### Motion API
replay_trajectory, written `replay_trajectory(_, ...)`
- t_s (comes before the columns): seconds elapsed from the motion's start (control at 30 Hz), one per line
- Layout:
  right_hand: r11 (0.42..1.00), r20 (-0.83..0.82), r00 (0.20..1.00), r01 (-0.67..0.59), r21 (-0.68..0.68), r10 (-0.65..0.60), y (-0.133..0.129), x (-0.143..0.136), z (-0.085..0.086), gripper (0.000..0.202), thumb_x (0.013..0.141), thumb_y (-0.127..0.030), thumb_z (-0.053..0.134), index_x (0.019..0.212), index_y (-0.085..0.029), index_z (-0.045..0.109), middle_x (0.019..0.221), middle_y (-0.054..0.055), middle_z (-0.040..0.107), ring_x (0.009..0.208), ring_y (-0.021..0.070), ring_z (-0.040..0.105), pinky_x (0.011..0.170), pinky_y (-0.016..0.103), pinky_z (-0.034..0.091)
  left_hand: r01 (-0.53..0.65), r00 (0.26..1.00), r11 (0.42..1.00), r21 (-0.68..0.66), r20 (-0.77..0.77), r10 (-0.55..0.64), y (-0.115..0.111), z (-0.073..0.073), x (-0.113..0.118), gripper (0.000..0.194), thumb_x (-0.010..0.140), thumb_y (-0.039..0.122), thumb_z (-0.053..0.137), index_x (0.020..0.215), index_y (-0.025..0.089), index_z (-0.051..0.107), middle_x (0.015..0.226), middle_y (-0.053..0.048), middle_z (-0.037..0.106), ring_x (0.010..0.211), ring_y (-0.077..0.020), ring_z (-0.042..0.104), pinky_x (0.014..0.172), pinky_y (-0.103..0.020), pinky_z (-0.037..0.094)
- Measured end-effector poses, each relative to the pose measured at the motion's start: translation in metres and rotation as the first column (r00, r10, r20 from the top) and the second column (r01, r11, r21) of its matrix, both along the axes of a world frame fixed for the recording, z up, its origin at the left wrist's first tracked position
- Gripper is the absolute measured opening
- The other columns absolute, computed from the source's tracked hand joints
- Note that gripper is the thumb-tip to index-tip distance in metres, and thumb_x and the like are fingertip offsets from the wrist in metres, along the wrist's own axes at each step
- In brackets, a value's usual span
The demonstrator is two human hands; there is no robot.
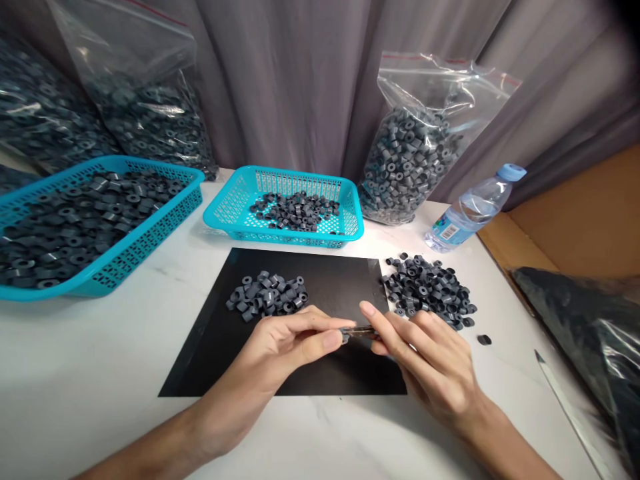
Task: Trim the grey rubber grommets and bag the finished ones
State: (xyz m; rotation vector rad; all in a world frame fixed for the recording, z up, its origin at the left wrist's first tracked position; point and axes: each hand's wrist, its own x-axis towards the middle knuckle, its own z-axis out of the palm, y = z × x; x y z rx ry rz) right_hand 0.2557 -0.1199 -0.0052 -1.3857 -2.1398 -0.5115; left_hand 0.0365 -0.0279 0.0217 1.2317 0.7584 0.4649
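My left hand [295, 343] pinches a small grey piece [345, 338] between thumb and forefinger; it looks like one of the short rubber-like rings lying about, mostly hidden by the fingertips. Closed around a slim metal tool [361, 330] is my right hand [430, 357], its forefinger stretched out above. The tool's tip meets the piece at my left fingertips; its exact kind is hard to make out. Both hands are above a black mat [325, 380]. On the mat, behind my left hand, lies a pile of grey rings [270, 295]. Another pile of dark rings [425, 287] is beyond my right hand.
A blue basket [283, 235] with rings stands behind the mat, and a fuller blue basket [145, 250] at left. Clear bags of rings [405, 160] lean against the curtain. A water bottle [473, 210] stands back right, near a cardboard box [575, 213]. A pointed strip [567, 407] lies at right.
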Motion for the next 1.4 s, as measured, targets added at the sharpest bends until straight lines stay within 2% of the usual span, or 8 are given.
replay_trajectory(0.13, 0.999, 0.028, 1.0, 0.01, 0.034, -0.011, 0.0, 0.001, 0.0, 0.068, 0.094, -0.012, 0.06, 0.155, -0.016, 0.031, 0.097, 0.007, 0.072, 0.067, 0.0155, 0.05, 0.062, 0.031, 0.041, -0.023, 0.999, 0.998, -0.065, 0.034, 0.025, -0.001, 0.0, -0.001, 0.016, 0.086, 0.036, 0.07, 0.098, 0.034, 0.08, 0.1, 0.002, 0.068, 0.106, -0.0161, 0.06, 0.101, -0.026, 0.041)
replay_trajectory(0.33, 1.0, 0.042, 0.999, -0.005, 0.022, 0.004, 0.003, 0.0, 0.002, 0.069, 0.095, -0.011, 0.06, 0.156, -0.013, 0.029, 0.102, 0.008, 0.072, 0.069, 0.0154, 0.049, 0.063, 0.03, 0.041, -0.028, 0.998, 0.99, -0.141, 0.049, 0.035, -0.001, 0.006, 0.004, 0.015, 0.08, 0.032, 0.077, 0.094, 0.029, 0.081, 0.109, 0.0, 0.074, 0.113, -0.0199, 0.062, 0.1, -0.028, 0.045)
replay_trajectory(0.5, 0.998, 0.046, 0.999, -0.019, 0.054, 0.016, 0.003, -0.001, 0.004, 0.067, 0.093, -0.007, 0.063, 0.153, -0.01, 0.035, 0.101, 0.009, 0.072, 0.07, 0.015, 0.048, 0.065, 0.03, 0.04, -0.069, 0.998, 0.975, -0.212, -0.001, 0.071, -0.003, 0.01, 0.005, 0.015, 0.082, 0.034, 0.076, 0.096, 0.031, 0.081, 0.101, 0.001, 0.079, 0.107, -0.0176, 0.066, 0.1, -0.027, 0.044)
replay_trajectory(0.67, 0.999, 0.052, 0.998, -0.034, 0.035, 0.032, 0.003, 0.001, 0.006, 0.066, 0.093, -0.006, 0.062, 0.153, -0.009, 0.035, 0.102, 0.01, 0.072, 0.072, 0.0154, 0.047, 0.066, 0.03, 0.039, -0.058, 0.998, 0.979, -0.197, -0.042, 0.05, -0.002, 0.008, 0.004, 0.019, 0.084, 0.038, 0.074, 0.1, 0.03, 0.08, 0.094, 0.002, 0.079, 0.101, -0.0164, 0.066, 0.097, -0.026, 0.043)
replay_trajectory(0.83, 0.999, 0.041, 0.998, -0.041, 0.001, 0.04, 0.003, 0.002, 0.006, 0.064, 0.094, -0.006, 0.062, 0.152, -0.01, 0.036, 0.102, 0.009, 0.071, 0.073, 0.0152, 0.045, 0.067, 0.03, 0.039, -0.05, 0.999, 0.981, -0.187, -0.028, 0.046, -0.002, 0.007, 0.003, 0.015, 0.083, 0.036, 0.075, 0.095, 0.031, 0.081, 0.086, 0.003, 0.076, 0.095, -0.0152, 0.063, 0.093, -0.025, 0.043)
replay_trajectory(1.03, 1.0, 0.033, 0.999, -0.029, -0.007, 0.029, 0.003, 0.001, 0.009, 0.064, 0.095, -0.007, 0.059, 0.154, -0.012, 0.034, 0.1, 0.008, 0.071, 0.072, 0.0151, 0.045, 0.067, 0.029, 0.039, -0.046, 0.999, 0.98, -0.194, -0.022, 0.043, -0.002, 0.006, 0.002, 0.012, 0.084, 0.036, 0.074, 0.093, 0.032, 0.081, 0.084, 0.004, 0.075, 0.099, -0.0161, 0.063, 0.097, -0.026, 0.041)
replay_trajectory(1.23, 0.999, 0.018, 0.999, -0.04, -0.01, 0.041, 0.003, 0.001, 0.008, 0.065, 0.095, -0.007, 0.06, 0.154, -0.012, 0.033, 0.1, 0.008, 0.07, 0.072, 0.0152, 0.045, 0.068, 0.029, 0.04, -0.021, 1.0, 0.984, -0.18, -0.024, 0.017, 0.0, 0.008, 0.002, 0.011, 0.083, 0.037, 0.075, 0.09, 0.033, 0.081, 0.091, 0.004, 0.077, 0.102, -0.0177, 0.063, 0.097, -0.028, 0.041)
replay_trajectory(1.4, 0.999, 0.025, 0.999, -0.041, -0.019, 0.041, 0.004, 0.002, 0.007, 0.064, 0.094, -0.005, 0.061, 0.153, -0.011, 0.036, 0.098, 0.007, 0.071, 0.071, 0.0151, 0.043, 0.066, 0.029, 0.04, -0.01, 0.999, 0.983, -0.182, -0.053, 0.0, 0.001, 0.006, 0.001, 0.014, 0.084, 0.036, 0.073, 0.095, 0.033, 0.081, 0.102, 0.002, 0.077, 0.109, -0.0199, 0.061, 0.1, -0.03, 0.039)
